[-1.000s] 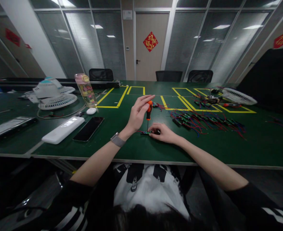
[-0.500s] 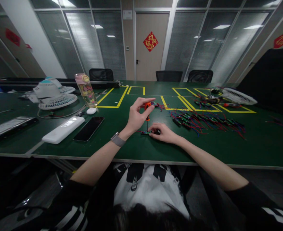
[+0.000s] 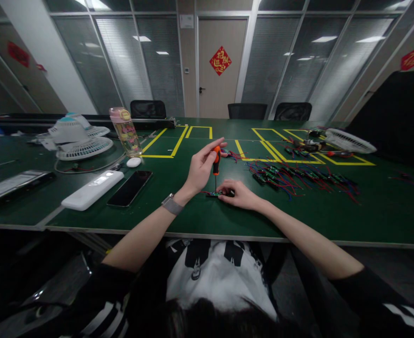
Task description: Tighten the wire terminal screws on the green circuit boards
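An orange and black screwdriver stands upright, its thin shaft pointing down at a small green circuit board. My left hand has the top of the handle between thumb and fingers, with the fingers fairly straight. Low on the table, my right hand pinches the board's right end with curled fingers. Red wire comes off the board's left end. Where the screwdriver tip meets the board is too small to make out.
Several wired circuit boards lie in a row to the right. On the left are a phone, a white power bank, a round white case, a drink bottle and white fans. Yellow tape marks the green table.
My left fingers have straightened and shifted around the screwdriver handle, so more of the handle shows. My right hand and the board stay where they were.
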Tool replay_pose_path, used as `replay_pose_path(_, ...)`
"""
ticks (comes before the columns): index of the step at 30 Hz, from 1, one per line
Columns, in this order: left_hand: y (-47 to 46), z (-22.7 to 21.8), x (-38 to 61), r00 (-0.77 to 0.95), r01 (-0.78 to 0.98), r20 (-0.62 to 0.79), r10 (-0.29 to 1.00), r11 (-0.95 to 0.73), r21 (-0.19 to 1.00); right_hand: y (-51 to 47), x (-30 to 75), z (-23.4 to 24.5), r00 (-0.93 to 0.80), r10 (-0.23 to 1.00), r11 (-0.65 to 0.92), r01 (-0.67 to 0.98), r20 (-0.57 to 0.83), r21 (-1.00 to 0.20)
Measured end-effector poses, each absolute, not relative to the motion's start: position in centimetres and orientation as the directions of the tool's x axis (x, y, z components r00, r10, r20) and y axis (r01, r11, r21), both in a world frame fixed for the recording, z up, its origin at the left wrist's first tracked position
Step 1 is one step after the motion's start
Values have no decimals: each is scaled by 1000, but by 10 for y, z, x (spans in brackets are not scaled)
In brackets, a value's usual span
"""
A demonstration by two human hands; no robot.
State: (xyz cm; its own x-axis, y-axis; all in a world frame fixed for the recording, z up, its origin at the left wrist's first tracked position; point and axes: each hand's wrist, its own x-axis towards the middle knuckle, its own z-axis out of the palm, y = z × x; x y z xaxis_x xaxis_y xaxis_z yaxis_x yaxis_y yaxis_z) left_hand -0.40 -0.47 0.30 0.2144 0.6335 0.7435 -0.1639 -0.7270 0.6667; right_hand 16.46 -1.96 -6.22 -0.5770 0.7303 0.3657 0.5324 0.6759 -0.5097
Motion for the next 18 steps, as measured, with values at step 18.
replay_pose_path(18, -4, 2, -5, 236, -140, 735, 636, -726, 673, -19, 165, -63, -570, 732, 674, 527, 372, -518)
